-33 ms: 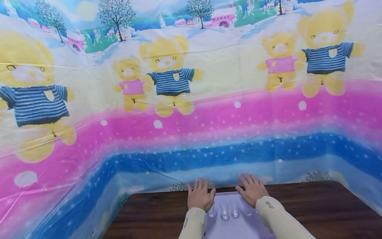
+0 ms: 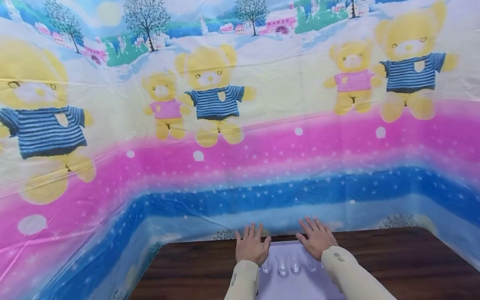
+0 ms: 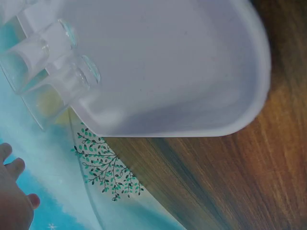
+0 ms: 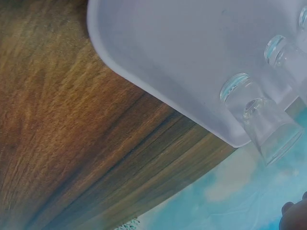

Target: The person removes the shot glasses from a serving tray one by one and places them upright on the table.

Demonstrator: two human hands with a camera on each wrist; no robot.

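Observation:
My left hand (image 2: 252,246) is stretched forward, fingers spread, over the left edge of a pale lilac tray (image 2: 296,286). Fingers apart and holding nothing, my right hand (image 2: 316,238) extends over the tray's right side. Between the hands, several clear glasses stand upright in a row across the tray; a middle glass (image 2: 283,265) shows fully, while the left end glass (image 2: 266,265) is partly covered by my left hand. In the left wrist view, fingers (image 3: 15,167) appear beyond a glass (image 3: 62,91). The right wrist view shows the right end glass (image 4: 261,117) near the tray's corner.
A dark brown wooden table (image 2: 195,271) carries the tray. Close behind its far edge hangs a printed cloth (image 2: 270,154) with bears, snowflakes and trees, which also runs along the left and right sides.

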